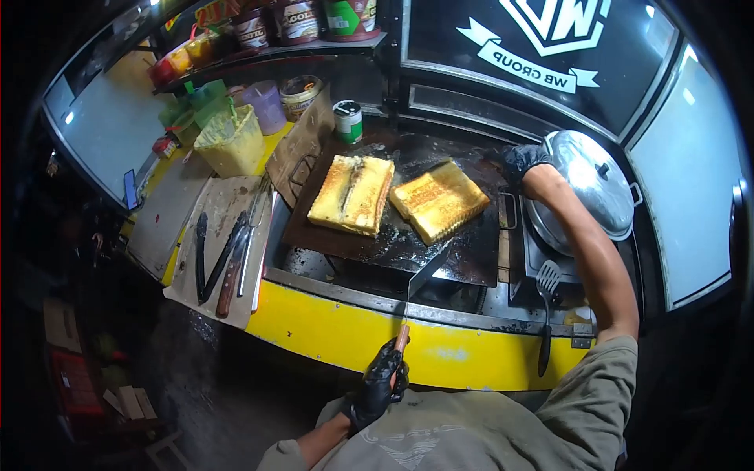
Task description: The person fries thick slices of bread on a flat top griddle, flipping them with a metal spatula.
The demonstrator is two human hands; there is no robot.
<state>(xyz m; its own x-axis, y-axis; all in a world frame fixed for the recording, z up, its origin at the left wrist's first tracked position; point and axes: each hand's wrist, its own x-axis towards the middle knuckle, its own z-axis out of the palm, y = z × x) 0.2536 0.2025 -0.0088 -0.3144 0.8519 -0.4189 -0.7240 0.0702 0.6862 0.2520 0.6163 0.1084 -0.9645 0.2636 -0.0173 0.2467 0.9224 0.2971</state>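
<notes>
Gripping the wooden handle of a flat spatula (422,279), our black-gloved left hand (381,385) has its fingers wrapped closely around the grip, low in front of our shirt (455,432). The spatula's long axis runs away from us, leaning slightly to the right; its handle end is toward our body, and its metal blade points at the near side of the right-hand bread slab (438,201). We see the blade tip over the front of the dark griddle (479,257), just short of that slab.

Both slabs sit on the griddle, side by side with a narrow gap between them. The left-hand bread slab (352,195) has its long axis running away from us, its far end tipped a little rightward, with a dark streak along the same line. The right-hand one is turned askew and browned on top; its pleated near side slants up to the right, and it looks too nearly square for us to tell its long axis.

Our right hand (525,157), also black-gloved, is stretched out to the griddle's far right corner, beside the lidded pot (593,177). Its fingers blend into the dark background, so we cannot tell whether they hold anything.
</notes>
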